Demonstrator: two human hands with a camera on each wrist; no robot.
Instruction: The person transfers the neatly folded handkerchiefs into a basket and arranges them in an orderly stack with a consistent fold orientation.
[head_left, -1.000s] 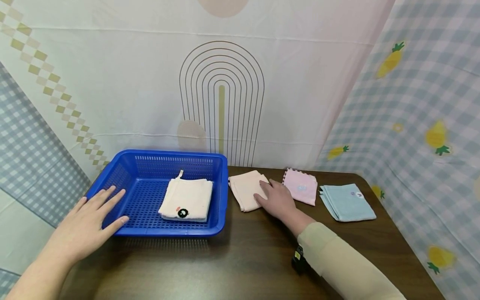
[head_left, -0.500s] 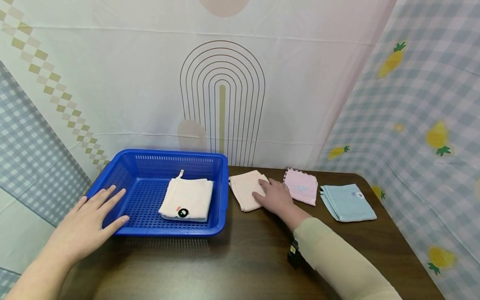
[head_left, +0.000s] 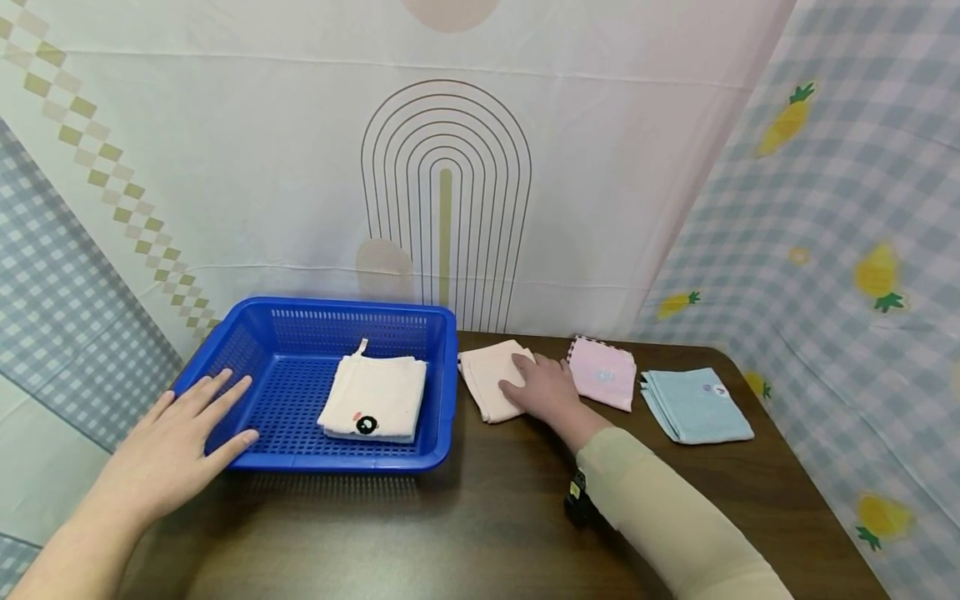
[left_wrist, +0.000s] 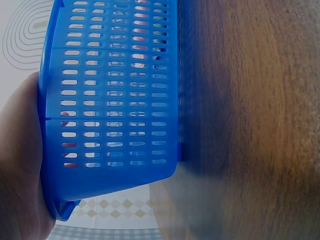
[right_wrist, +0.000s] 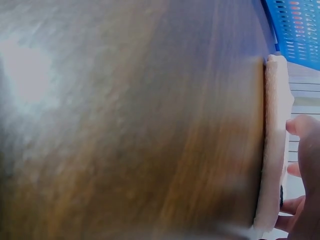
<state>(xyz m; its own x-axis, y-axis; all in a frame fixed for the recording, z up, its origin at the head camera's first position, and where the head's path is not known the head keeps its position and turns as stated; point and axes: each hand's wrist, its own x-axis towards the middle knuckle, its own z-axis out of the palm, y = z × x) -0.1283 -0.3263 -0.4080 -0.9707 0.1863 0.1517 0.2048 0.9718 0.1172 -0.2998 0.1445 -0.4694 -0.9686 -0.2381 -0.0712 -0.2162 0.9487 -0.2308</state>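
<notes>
The worktop [head_left: 360, 533] carries everything, and on its left part I have the blue basket [head_left: 345, 463], staying put. My left grip [head_left: 168, 454] lies over its left rim, fingers spread. What has just changed is my right grip [head_left: 551, 396]: it has edged left, further over the pale pink cloth [head_left: 483, 379], fingers loose and apart, fingertips touching the top, not clasping it. The cloth itself hasn't shifted, so I judge this is contact only, with nothing picked up. It lies flat just right of the basket, left of the lilac cloth [head_left: 602, 375]. My hand hides its right side, but its long axis seems to run back to front, the near end angled rightward.
</notes>
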